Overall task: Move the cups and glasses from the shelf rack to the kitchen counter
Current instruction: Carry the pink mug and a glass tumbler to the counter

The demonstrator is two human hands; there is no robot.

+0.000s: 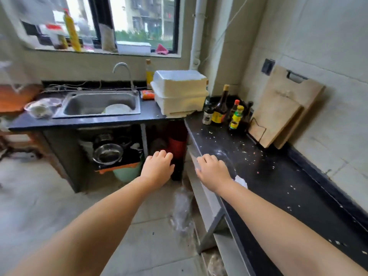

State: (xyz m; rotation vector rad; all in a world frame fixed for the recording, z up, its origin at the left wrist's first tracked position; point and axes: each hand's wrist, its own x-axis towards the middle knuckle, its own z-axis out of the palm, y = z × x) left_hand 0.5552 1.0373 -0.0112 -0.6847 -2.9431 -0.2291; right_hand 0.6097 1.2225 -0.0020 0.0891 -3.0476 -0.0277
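A person is standing in the corner of a small kitchen, both bare arms reaching forward and down. The left hand (158,166) is hanging palm-down over the floor in front of the open space beneath the sink, fingers loosely curled and gripping nothing. The right hand (214,170) is hovering at the front edge of the dark worktop (278,186), fingers likewise half-bent and empty; a scrap of white paper (241,181) is lying on the worktop just beside its wrist. No cups or glasses from the task are showing anywhere in this view, and no shelf rack is showing either.

The worktop is running along the right wall, scattered with pale crumbs. At its far end a cluster of sauce bottles (225,110) is standing near two wooden cutting boards (282,114) leaning upright against the tiled wall. White foam boxes (179,92) are sitting stacked in the corner, just right of the steel sink (99,105), where a white dish is resting in the basin under the faucet (124,73). A clear lidded bowl (41,108) is sitting to the left of the sink. Below it, metal pots (107,152) are stacked above a green bucket (127,172), and a red container (178,144) is standing in the shadow just beyond the left hand. A crumpled clear plastic bag (182,212) is lying on the floor between the arms.
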